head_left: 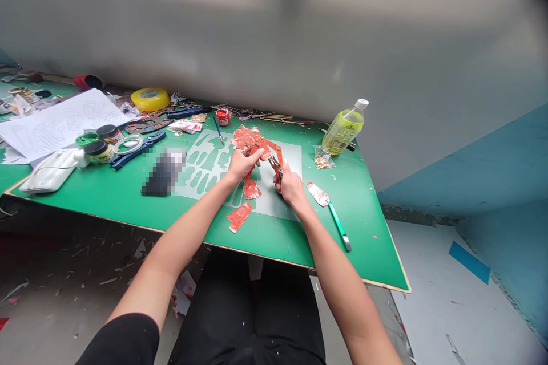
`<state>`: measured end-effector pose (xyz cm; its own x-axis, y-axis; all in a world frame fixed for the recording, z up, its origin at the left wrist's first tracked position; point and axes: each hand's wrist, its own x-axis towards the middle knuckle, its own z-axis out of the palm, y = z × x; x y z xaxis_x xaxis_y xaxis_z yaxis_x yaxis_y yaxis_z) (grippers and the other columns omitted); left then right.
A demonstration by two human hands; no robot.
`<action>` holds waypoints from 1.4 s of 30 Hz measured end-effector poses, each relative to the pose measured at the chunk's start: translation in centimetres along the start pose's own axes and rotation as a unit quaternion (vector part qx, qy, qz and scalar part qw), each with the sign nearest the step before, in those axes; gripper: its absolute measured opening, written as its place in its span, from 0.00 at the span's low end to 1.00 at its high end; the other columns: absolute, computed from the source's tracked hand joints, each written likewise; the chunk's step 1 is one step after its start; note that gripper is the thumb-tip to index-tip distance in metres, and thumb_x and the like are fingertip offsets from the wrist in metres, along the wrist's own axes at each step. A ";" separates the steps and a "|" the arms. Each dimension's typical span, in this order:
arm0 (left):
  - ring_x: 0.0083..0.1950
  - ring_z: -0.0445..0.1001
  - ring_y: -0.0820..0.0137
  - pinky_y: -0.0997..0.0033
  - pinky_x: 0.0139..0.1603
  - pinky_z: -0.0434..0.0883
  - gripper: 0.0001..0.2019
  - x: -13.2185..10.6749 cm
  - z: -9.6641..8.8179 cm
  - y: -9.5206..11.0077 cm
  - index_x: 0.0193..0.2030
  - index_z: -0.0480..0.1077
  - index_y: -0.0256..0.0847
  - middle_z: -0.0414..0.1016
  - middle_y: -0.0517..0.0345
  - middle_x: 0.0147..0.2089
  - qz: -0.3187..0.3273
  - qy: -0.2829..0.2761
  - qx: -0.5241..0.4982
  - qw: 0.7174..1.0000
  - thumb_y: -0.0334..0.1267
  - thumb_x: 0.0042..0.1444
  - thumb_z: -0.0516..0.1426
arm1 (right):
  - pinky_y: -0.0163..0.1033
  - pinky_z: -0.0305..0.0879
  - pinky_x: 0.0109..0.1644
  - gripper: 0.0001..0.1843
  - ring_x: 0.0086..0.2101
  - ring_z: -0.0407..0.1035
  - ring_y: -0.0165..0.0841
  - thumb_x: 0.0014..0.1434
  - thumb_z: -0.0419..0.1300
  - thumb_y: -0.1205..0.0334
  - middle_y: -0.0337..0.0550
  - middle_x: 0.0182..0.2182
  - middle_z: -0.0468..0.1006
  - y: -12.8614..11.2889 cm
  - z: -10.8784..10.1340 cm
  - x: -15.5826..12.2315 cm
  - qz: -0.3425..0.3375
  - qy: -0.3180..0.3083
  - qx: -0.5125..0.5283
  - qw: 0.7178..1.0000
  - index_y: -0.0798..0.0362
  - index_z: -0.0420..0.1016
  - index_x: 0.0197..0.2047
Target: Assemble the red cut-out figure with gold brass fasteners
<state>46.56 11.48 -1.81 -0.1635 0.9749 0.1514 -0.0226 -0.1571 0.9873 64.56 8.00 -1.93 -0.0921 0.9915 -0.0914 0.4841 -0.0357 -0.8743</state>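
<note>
Head view: above the green worktop (pixel 278 246), my left fingers (pixel 257 155) gripped a red cutout assembly (pixel 245 136); my right fingers (pixel 286 170) wrapped a plier-like tool (pixel 274 165) beside it. Apparently I was working a joint, which called for a steady squeeze.

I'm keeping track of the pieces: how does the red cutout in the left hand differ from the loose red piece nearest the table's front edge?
The red cutout is held in the left hand, while the loose piece lies on the table. The red cutout is larger and partly covered by that hand; the loose piece is smaller and in full view. Both are red with paler patches.
</note>
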 end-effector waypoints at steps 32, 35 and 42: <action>0.30 0.75 0.67 0.68 0.36 0.72 0.19 -0.8 0.7 0.4 0.21 0.74 0.40 0.75 0.55 0.24 0.019 0.005 0.010 1.000 0.48 0.54 0.71 | 0.41 0.63 0.40 0.42 0.28 0.72 0.39 0.74 0.32 0.33 0.43 0.21 0.74 -0.3 -0.1 -0.1 0.027 0.004 -0.020 0.999 0.47 0.71 0.23; 0.31 0.75 0.67 0.67 0.37 0.73 0.18 -0.8 0.7 0.4 0.21 0.75 0.40 0.76 0.55 0.25 0.026 0.000 0.009 1.000 0.47 0.56 0.69 | 0.42 0.62 0.42 0.40 0.28 0.71 0.40 0.76 0.33 0.37 0.43 0.22 0.76 0.0 0.0 0.0 0.019 0.009 -0.030 0.999 0.46 0.70 0.24; 0.29 0.73 0.68 0.68 0.38 0.72 0.21 -0.8 0.7 0.4 0.17 0.73 0.40 0.73 0.56 0.22 0.024 0.002 0.019 1.000 0.45 0.57 0.69 | 0.42 0.61 0.43 0.28 0.31 0.71 0.40 0.78 0.37 0.54 0.43 0.28 0.79 0.2 -0.1 0.3 -0.008 0.015 -0.073 0.997 0.47 0.70 0.31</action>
<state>47.37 10.73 -1.52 -0.1668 0.9657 0.1992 0.0239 -0.1980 0.9799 64.70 8.26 -2.13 -0.0765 0.9952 -0.0613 0.6038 -0.0026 -0.7971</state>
